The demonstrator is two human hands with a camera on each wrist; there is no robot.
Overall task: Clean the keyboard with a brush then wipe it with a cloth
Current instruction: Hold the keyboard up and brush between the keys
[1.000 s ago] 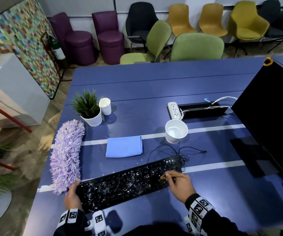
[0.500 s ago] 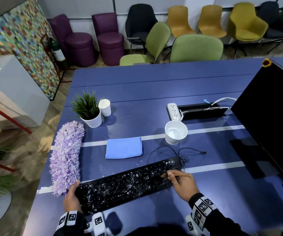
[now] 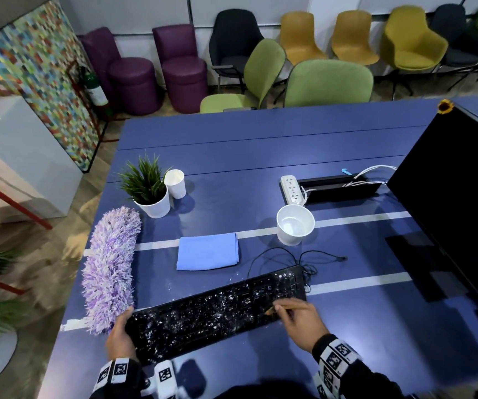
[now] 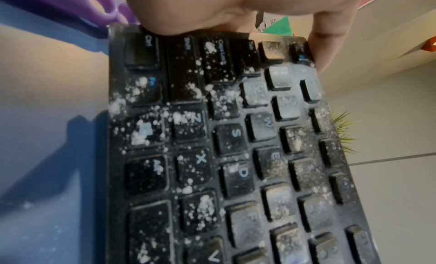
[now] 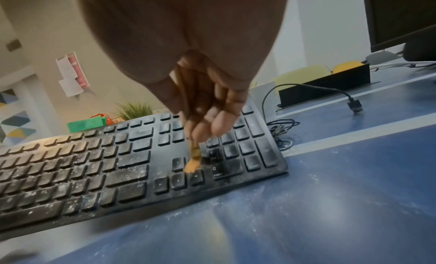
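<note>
Left hand (image 3: 121, 335): thumb and fingers grip keyboard (image 3: 217, 309) left end.
Right hand (image 3: 304, 322): fingers pinch brush (image 5: 193, 156).
Risk: powder flicked onto table (image 3: 261, 156).

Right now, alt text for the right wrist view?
A right hand pinches a small brush, its orange bristles touching the arrow keys beside the number pad of a dusty black keyboard. The keyboard lies on a blue table dusted with white powder, its cable trailing behind.
</note>
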